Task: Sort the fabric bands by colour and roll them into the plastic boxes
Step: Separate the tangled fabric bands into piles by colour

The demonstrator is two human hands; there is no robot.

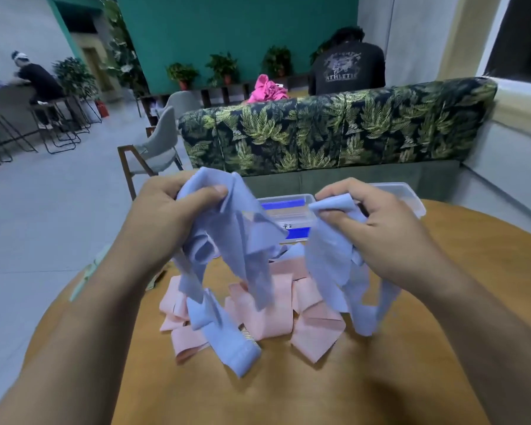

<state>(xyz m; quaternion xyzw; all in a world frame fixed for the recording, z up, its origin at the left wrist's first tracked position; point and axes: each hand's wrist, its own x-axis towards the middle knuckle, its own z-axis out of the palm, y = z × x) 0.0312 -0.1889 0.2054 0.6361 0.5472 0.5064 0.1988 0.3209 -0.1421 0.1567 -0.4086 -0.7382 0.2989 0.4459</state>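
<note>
Overhead, limp pale-blue bands (242, 240), creased, dangling.

A leaf-print sofa (334, 130) and grey chair (161, 145) stand beyond the wooden table (478, 240).

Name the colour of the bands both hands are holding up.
Light blue; the held bands show best in the head view.

— What place is this?
— I think a café: I see a leaf-printed padded bench (334, 130), black metal bar stools (51, 102), small potted plants (223, 65) before a teal painted wall (242, 26).
</note>
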